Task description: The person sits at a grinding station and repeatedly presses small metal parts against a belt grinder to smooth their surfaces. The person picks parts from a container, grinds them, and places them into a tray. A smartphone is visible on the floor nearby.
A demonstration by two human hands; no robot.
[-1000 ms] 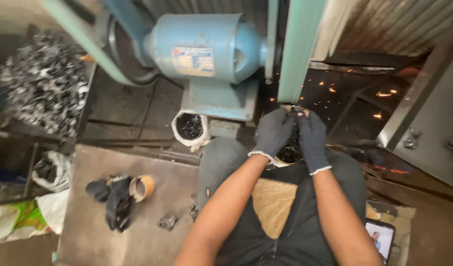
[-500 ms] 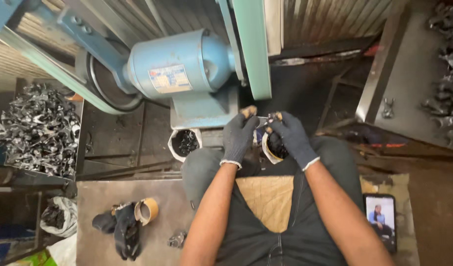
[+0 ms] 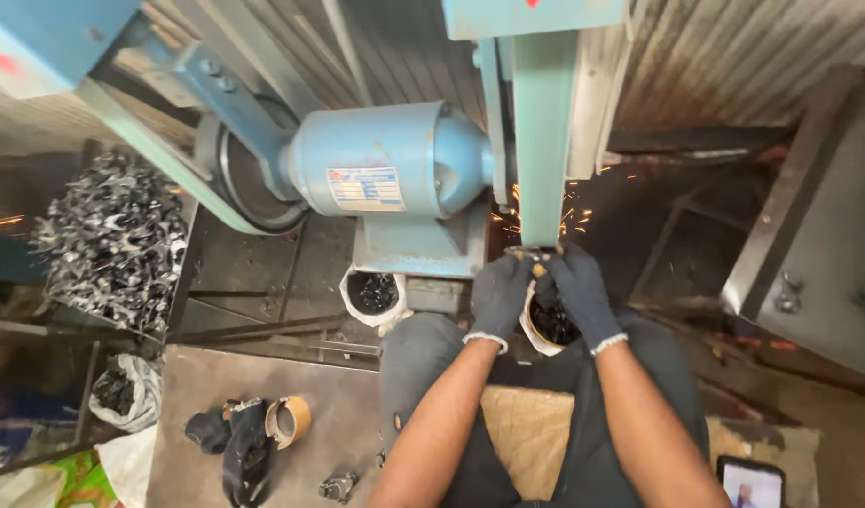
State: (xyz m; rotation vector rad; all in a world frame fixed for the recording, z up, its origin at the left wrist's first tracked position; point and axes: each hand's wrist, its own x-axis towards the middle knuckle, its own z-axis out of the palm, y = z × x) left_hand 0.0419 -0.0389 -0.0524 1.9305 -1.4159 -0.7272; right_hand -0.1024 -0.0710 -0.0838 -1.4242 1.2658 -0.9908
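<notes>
Head view, near to far: lap padded with a tan cloth point(image 3: 526, 437); white cup of dark small parts point(image 3: 545, 325) between the knees; left hand point(image 3: 501, 296) and right hand point(image 3: 580, 293), both in dark gloves, each grip pinching one small metal piece point(image 3: 538, 263) against the green sanding belt point(image 3: 543, 141), sparks flying. Best handling, by judgement: light steady pressure, fingertips behind the contact point, piece square to the belt. Beyond: blue motor point(image 3: 395, 169).

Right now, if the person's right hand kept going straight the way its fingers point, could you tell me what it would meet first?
The right hand points up and away, at the green sanding belt just past its fingertips, where sparks fly. It would most likely meet the belt first, though depth is hard to judge.
</notes>
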